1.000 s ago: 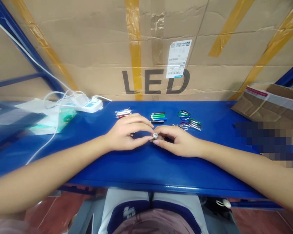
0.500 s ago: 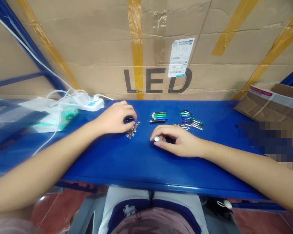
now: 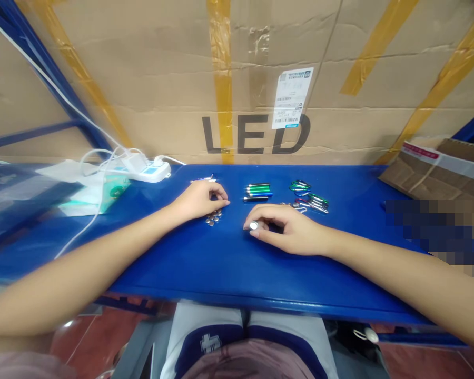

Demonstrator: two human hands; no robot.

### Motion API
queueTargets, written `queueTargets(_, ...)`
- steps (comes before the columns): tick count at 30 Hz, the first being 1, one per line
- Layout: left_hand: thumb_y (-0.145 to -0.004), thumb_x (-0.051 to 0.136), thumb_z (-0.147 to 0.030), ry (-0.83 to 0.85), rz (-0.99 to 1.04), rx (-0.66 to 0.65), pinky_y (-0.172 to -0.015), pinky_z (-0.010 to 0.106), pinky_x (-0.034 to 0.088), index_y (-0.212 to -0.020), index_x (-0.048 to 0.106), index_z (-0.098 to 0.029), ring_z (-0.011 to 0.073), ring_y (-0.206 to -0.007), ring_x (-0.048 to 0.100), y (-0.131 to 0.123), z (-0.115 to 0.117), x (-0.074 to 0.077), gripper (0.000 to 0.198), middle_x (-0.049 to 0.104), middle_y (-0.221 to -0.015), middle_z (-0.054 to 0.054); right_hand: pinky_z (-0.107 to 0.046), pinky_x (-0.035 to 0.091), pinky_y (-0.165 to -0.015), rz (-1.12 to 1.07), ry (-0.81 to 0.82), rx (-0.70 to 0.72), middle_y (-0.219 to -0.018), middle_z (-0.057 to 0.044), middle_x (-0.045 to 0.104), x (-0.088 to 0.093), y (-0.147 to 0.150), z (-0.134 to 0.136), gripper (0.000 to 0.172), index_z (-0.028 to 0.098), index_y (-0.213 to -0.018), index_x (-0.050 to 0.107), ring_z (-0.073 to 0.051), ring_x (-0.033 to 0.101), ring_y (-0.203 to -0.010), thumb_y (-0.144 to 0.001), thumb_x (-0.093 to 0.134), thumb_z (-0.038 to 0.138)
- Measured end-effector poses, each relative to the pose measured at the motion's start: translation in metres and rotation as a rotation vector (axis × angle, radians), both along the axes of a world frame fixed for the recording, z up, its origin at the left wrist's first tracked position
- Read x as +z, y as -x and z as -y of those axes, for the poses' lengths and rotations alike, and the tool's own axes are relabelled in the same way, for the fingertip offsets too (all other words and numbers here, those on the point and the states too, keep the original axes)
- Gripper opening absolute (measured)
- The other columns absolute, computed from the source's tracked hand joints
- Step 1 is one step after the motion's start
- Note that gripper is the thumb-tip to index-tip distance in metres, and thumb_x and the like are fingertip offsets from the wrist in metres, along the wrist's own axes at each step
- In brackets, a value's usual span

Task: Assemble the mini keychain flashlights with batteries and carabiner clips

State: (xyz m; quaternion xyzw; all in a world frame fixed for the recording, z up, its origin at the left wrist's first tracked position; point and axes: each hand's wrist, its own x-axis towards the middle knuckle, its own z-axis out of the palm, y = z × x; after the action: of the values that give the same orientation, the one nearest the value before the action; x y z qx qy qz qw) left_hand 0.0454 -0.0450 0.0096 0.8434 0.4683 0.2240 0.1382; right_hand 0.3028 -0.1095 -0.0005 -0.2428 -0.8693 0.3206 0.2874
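Note:
My left hand (image 3: 203,200) is over a small pile of round silver button cells (image 3: 212,219), its thumb and fingertips pinched together at the pile's far right side. Whether something sits in that pinch is hidden. My right hand (image 3: 286,226) rests on the blue table, fingers curled round a small cylinder (image 3: 254,225) whose shiny round end points left towards me; the rest of it is covered by the fingers. Between and beyond the hands lies a row of short metal tubes (image 3: 258,192) in black, green and blue.
Coloured carabiner clips (image 3: 300,186) and slim metal pieces (image 3: 318,203) lie beyond my right hand. A white power strip (image 3: 154,171) with cables and a tissue pack (image 3: 90,197) are at the left. A large cardboard box (image 3: 161,79) backs the table; a smaller carton (image 3: 430,168) stands right.
My left hand has moved slightly right and towards the pile, its fingertips coming together. Small thin pieces behind it now show. The right hand stays in place with the cylinder.

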Motion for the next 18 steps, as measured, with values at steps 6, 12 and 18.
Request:
queueTargets(6, -0.084, 0.072, -0.036, -0.024, 0.030, -0.017, -0.064, 0.026, 0.045, -0.084, 0.077, -0.019, 0.0139, -0.066, 0.059, 0.000, 0.001, -0.001, 0.017, 0.074, -0.077, 0.002, -0.030, 0.054, -0.075, 0.001, 0.011, -0.011, -0.098, -0.008, 0.072, 0.000, 0.000, 0.000, 0.016, 0.015, -0.104, 0.068, -0.015, 0.063, -0.079, -0.097, 0.060, 0.028)
queueTargets(12, -0.081, 0.074, -0.029, 0.011, 0.163, -0.056, -0.063, 0.026, 0.049, -0.085, 0.077, -0.018, 0.0147, -0.068, 0.063, -0.005, 0.007, 0.004, 0.013, 0.075, -0.077, 0.003, -0.030, 0.053, -0.074, -0.004, 0.027, -0.024, -0.097, -0.008, 0.072, -0.001, 0.000, 0.000, 0.017, 0.015, -0.103, 0.068, -0.015, 0.062, -0.079, -0.097, 0.060, 0.029)
queueTargets(18, -0.089, 0.073, -0.033, 0.174, 0.509, -0.271, -0.084, 0.031, 0.060, -0.103, 0.080, -0.020, 0.0191, -0.092, 0.074, -0.023, 0.033, 0.019, 0.021, 0.080, -0.097, 0.006, -0.029, 0.052, -0.071, -0.014, 0.045, -0.032, -0.090, -0.005, 0.070, -0.002, 0.001, -0.001, 0.017, 0.015, -0.102, 0.067, -0.014, 0.060, -0.074, -0.097, 0.060, 0.030)
